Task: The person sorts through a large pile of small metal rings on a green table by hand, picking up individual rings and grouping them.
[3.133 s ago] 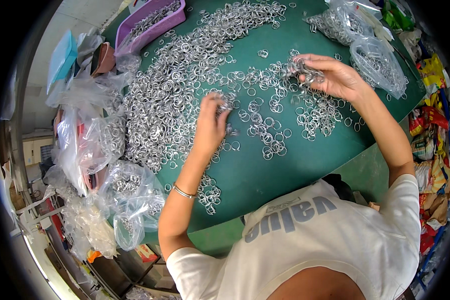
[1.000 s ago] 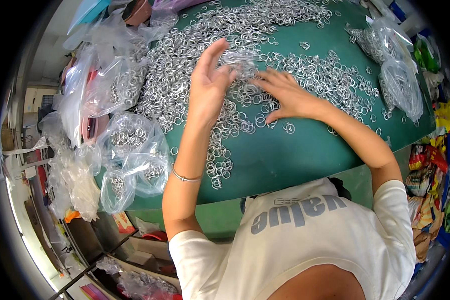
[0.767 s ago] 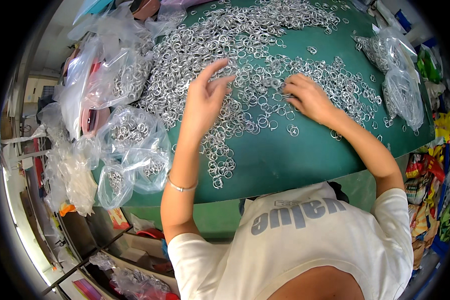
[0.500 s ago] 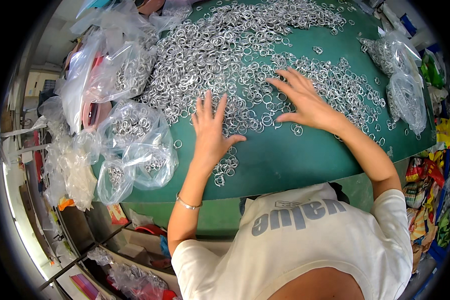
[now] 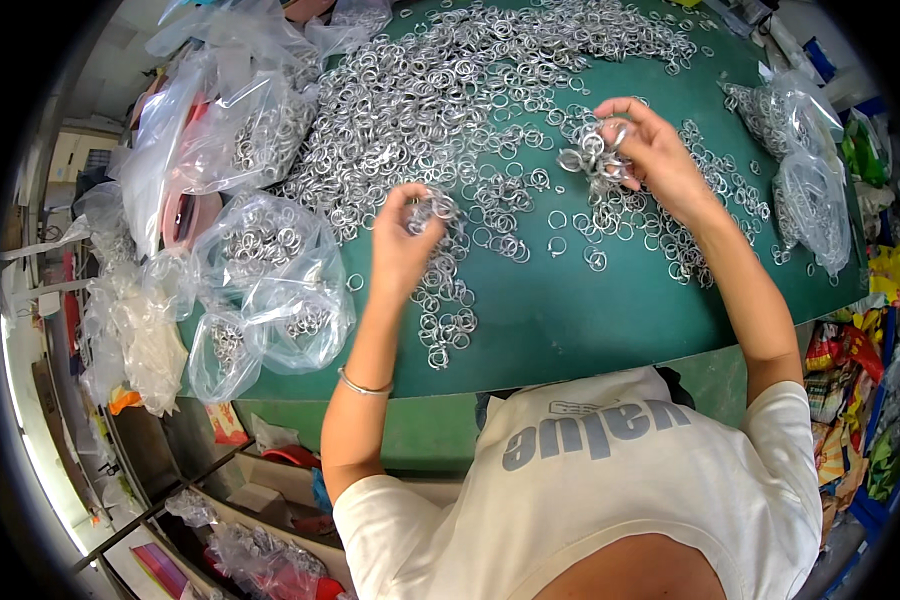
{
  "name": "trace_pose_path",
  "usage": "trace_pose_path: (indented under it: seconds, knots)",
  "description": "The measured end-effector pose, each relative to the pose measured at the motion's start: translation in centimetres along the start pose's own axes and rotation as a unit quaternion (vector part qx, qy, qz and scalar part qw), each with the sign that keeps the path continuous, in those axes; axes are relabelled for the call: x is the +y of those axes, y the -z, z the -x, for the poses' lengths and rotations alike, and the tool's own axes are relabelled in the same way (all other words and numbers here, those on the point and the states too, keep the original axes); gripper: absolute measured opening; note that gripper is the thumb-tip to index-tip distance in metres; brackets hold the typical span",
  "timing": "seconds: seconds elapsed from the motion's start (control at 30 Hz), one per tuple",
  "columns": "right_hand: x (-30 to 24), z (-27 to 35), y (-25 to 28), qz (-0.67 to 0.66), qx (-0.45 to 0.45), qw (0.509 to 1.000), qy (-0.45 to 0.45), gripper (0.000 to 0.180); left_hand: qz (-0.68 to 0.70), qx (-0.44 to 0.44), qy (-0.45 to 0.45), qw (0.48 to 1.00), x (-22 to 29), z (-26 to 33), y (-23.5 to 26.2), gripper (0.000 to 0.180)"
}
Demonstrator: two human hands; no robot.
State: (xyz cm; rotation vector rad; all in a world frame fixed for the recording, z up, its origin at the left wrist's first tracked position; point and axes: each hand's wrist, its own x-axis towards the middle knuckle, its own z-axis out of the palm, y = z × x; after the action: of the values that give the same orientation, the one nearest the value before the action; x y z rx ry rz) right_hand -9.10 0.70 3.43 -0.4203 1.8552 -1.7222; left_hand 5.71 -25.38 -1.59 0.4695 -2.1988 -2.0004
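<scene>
Rings everywhere, basically. Small silver metal rings [image 5: 490,110] are spread in a big heap across the far half of the green table [image 5: 570,320], with a thinner trail running down toward the near edge. The left hand [image 5: 402,240] is lifted off the surface with its fingers curled around a small bunch of rings [image 5: 432,207], pinched up near the fingertips. The right hand [image 5: 650,155] is up too, further out and to the right, fingers half closed around its own bigger clump of rings [image 5: 592,152]. Both clumps sit just above the loose rings on the table. A thin bracelet [image 5: 363,385] is on the left wrist.

Off to the left edge there's a pile of clear plastic bags [image 5: 270,280], several with rings inside. Two more bags of rings [image 5: 805,170] sit at the right end of the table. Person is wearing a white t-shirt [image 5: 610,490].
</scene>
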Motion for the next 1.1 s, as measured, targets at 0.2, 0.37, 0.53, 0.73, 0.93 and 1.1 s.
trace_pose_path:
  seconds: [0.2,0.37,0.53,0.73,0.93,1.1]
  knots:
    - [-2.9,-0.9,2.9,0.071,-0.025,0.996,0.051,0.027,0.148,0.063,-0.025,0.987,3.7,-1.2,2.7,0.031]
    - [-3.0,-0.9,1.9,0.206,-0.034,0.977,0.052,0.028,-0.046,0.036,-0.093,0.994,6.3,-0.3,2.8,0.039]
    - [-1.3,-1.9,-0.9,0.395,0.021,0.906,0.149,0.037,0.077,0.062,-0.081,0.992,6.6,-0.5,3.2,0.033]
    - [5.4,-1.7,-7.6,0.546,-0.098,0.779,0.293,0.070,0.102,0.052,-0.108,0.987,6.8,-0.3,2.5,0.035]
    - [5.7,-0.5,-6.4,0.443,-0.155,0.858,0.210,0.035,0.161,0.000,-0.152,0.975,8.3,-0.3,2.1,0.036]
    - [3.9,-1.8,-4.1,0.118,-0.047,0.983,0.136,0.016,0.113,0.000,-0.207,0.972,9.2,-1.1,1.7,0.024]
